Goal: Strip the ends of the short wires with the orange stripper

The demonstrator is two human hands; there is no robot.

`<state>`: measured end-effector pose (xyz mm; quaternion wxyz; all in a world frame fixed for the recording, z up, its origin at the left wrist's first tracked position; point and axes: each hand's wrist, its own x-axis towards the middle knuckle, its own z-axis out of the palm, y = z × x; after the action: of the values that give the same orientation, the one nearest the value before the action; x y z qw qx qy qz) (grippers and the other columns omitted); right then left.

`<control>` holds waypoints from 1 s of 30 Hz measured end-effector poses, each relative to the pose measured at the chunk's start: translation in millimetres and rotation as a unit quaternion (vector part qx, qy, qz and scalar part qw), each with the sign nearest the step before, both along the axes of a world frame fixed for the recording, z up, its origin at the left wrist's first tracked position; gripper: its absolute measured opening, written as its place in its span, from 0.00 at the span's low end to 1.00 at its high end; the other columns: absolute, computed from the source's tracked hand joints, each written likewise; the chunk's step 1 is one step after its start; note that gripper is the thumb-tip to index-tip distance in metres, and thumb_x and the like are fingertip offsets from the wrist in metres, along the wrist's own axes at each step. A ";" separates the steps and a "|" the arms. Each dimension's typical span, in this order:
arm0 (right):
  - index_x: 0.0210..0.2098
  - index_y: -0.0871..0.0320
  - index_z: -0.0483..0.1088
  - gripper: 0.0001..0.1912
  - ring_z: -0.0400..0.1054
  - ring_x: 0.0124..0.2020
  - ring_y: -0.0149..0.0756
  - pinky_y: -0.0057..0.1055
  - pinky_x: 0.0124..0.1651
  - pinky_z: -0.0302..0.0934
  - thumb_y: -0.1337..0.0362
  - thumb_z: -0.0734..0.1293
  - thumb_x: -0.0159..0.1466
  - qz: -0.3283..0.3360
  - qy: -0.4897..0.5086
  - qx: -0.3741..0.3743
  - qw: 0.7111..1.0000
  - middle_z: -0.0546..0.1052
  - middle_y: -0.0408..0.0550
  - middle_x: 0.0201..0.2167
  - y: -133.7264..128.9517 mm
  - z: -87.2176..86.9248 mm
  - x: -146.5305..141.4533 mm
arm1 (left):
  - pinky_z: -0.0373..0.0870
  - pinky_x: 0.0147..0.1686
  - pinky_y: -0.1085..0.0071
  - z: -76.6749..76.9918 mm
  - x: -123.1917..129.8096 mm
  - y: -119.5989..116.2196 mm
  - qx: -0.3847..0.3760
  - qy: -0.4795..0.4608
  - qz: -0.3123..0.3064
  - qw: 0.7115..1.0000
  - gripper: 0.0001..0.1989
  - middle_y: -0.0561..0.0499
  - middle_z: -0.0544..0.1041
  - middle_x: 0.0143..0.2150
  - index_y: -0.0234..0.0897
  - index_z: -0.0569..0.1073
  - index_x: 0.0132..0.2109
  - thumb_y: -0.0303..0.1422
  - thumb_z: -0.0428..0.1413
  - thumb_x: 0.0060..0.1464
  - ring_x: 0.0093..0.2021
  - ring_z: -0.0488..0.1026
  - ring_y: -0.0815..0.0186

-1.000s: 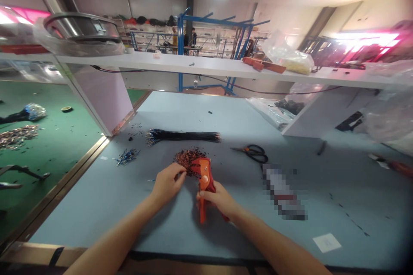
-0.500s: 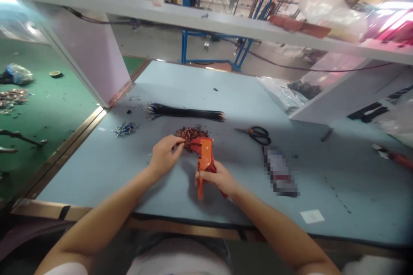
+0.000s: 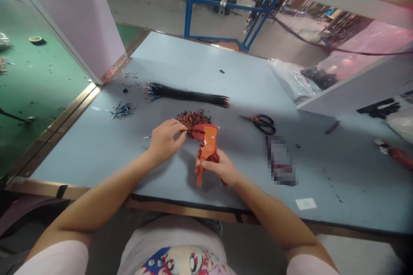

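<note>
My right hand (image 3: pixel 226 168) is wrapped round the handles of an orange and red wire stripper (image 3: pixel 209 139), whose jaws point left. My left hand (image 3: pixel 167 138) is closed in a pinch on a thin wire right at those jaws. A blue and white wire tip (image 3: pixel 147 137) pokes out on the far side of that hand; most of the wire is hidden by the fingers. Just behind the jaws lies a heap of small brown and black scraps (image 3: pixel 195 117). Further back, a bundle of black wires (image 3: pixel 190 96) stretches across the table, with bare ends showing.
Left of the heap lies a small pile of blue wire pieces (image 3: pixel 121 110). Black-handled scissors (image 3: pixel 264 123) and a blurred-out dark object (image 3: pixel 281 161) are at the right. A white card (image 3: pixel 306 203) lies near the front edge. Upright panels (image 3: pixel 93 21) flank the table (image 3: pixel 80 150).
The view has tipped downward, so the table's contents sit higher in the picture. Both hands stay by the heap, the stripper turned slightly, its jaws still at the left fingertips.
</note>
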<state>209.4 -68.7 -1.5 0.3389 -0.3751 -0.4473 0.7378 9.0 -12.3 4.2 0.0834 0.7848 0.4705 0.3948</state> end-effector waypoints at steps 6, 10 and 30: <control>0.38 0.59 0.63 0.18 0.71 0.29 0.36 0.36 0.34 0.69 0.59 0.71 0.53 0.005 -0.011 -0.002 1.000 0.73 0.45 0.30 -0.7 1.3 -1.3 | 0.65 0.36 0.72 -0.3 1.9 -3.3 -0.004 0.013 -0.020 1.000 0.07 0.51 0.75 0.34 0.38 0.74 0.36 0.31 0.51 0.55 0.36 0.71 0.68; 0.37 0.60 0.63 0.16 0.71 0.28 0.35 0.36 0.33 0.69 0.58 0.70 0.55 0.006 -0.021 0.002 1.000 0.73 0.45 0.29 -1.4 2.2 -2.0 | 0.65 0.37 0.72 1.1 2.9 -4.8 0.008 0.018 -0.027 0.999 0.08 0.50 0.75 0.34 0.37 0.74 0.36 0.32 0.51 0.55 0.36 0.71 0.67; 0.24 0.57 0.59 0.17 0.62 0.12 0.27 0.25 0.18 0.60 0.53 0.67 0.57 -0.001 -0.085 0.002 0.996 0.66 0.37 0.13 -3.6 1.6 -2.8 | 0.65 0.35 0.73 -1.0 4.5 -8.9 0.030 0.019 -0.030 0.999 0.08 0.51 0.76 0.30 0.37 0.74 0.35 0.32 0.50 0.56 0.32 0.71 0.69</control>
<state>206.6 -72.3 0.1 0.3010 -0.4360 -0.4761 0.7019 13.5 -21.2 3.2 0.0624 0.8078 0.4365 0.3913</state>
